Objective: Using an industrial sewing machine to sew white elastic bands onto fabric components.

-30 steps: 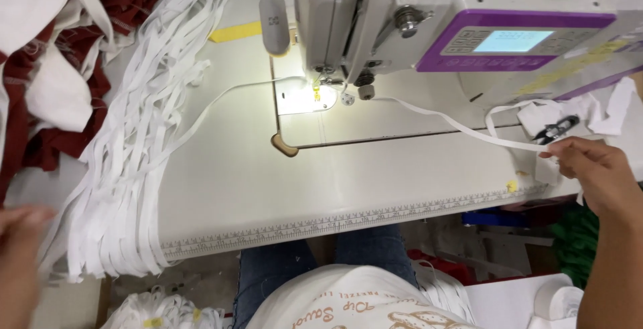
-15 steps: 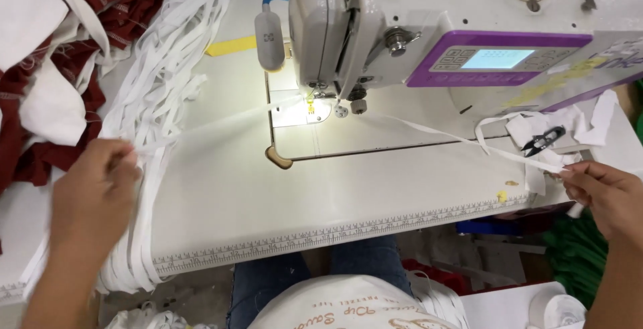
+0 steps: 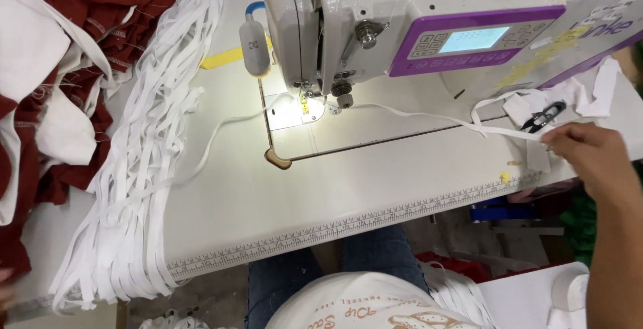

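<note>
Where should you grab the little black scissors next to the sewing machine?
Probably take the small black snips by their looped handle end, coming from above on the right, near the right hand. They lie flat on white cloth scraps, with the blades pointing up-right.

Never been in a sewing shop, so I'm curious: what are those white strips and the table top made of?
The white strips look like soft woven or knitted fabric tape, matte: they flop and fold limply over the table edge. The table top seems a hard, smooth laminate or coated board with a slight sheen under the lamp; which one I cannot tell. The right hand pinches one strip.
</note>
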